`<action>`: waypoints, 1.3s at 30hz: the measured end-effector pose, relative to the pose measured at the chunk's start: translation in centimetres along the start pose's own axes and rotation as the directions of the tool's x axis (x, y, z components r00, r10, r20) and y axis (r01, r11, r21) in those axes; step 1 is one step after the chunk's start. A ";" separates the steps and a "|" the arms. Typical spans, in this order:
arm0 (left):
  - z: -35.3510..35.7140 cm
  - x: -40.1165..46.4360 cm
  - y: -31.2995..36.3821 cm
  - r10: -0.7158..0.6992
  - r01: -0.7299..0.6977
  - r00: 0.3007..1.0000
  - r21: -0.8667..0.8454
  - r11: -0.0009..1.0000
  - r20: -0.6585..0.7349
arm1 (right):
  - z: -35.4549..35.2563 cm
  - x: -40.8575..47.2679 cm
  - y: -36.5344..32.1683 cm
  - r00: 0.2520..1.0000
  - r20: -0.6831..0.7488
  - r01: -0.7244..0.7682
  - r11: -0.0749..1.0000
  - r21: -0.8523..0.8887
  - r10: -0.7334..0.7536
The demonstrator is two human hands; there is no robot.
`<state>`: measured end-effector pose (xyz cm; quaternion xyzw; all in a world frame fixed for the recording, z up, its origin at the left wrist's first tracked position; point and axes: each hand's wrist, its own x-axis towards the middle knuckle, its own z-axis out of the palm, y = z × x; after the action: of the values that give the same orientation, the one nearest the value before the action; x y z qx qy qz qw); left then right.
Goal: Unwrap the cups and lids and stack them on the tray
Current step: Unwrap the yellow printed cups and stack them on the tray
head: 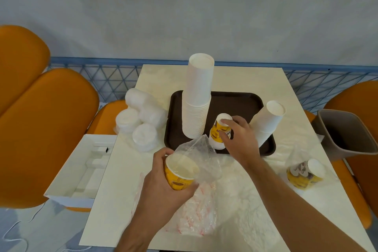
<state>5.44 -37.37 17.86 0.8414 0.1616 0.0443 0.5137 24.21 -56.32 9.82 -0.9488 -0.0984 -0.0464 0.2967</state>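
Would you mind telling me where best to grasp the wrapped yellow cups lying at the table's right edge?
Probably around the side wall of the wrapped yellow cups, coming from above: the short stack lies tipped on its side inside loose clear plastic, so the rounded wall faces up while the white base points toward the bin.

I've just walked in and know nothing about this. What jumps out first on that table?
The tall stack of white cups rising from the dark tray at the table's centre catches the eye first. In front of it, the left hand holds a yellow cup partly in clear plastic wrap, while the right hand grips a short yellow-printed stack upside down on the tray. Wrapped white lids lie to the tray's left.
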 end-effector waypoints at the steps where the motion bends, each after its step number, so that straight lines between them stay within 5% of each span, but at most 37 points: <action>1: 0.0 0.1 0.0 -0.002 0.002 1.000 0.002 1.000 -0.001 | -0.2 0.0 -0.1 1.000 0.007 0.003 1.000 -0.019 -0.003; 5: 0.2 0.3 0.1 -0.006 0.006 1.000 0.007 1.000 0.024 | -2.2 -0.6 -1.5 0.997 -0.068 0.035 0.999 0.010 -0.034; 8: 0.1 0.4 0.1 -0.012 0.012 0.999 0.000 1.000 0.035 | -4.9 -1.9 -3.5 0.990 -0.138 0.068 0.973 0.220 -0.038; 11: 0.2 0.6 0.1 -0.016 0.017 0.999 -0.013 1.000 0.042 | -7.8 -4.0 -6.1 0.999 -0.035 0.020 0.878 0.478 -0.004; 14: 0.4 0.8 0.4 -0.004 0.005 0.999 -0.023 1.000 0.050 | -9.7 -5.5 -7.6 0.989 0.081 0.054 0.805 0.591 -0.125; 20: 0.7 1.1 1.5 0.027 -0.024 0.995 -0.033 0.999 0.093 | -11.0 -6.2 -8.3 0.858 0.396 -0.003 0.767 0.641 -0.327; 27: 1.3 1.4 2.3 0.074 -0.087 0.973 0.049 0.995 0.220 | -11.0 -6.8 -9.3 0.760 0.564 -0.023 0.854 0.520 -0.323; 31: 1.7 1.4 2.4 0.075 -0.098 0.970 0.090 0.991 0.233 | -10.2 -6.8 -9.4 0.788 0.544 -0.018 0.872 0.490 -0.290; 39: 1.2 1.7 2.0 0.010 -0.037 0.974 0.116 0.993 0.226 | -10.7 -6.1 -7.5 0.860 0.439 -0.115 0.737 0.666 -0.262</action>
<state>7.77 -38.65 18.90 0.8722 0.0947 -0.0550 0.4767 16.35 -57.38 21.91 -0.7499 -0.2213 0.2301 0.5794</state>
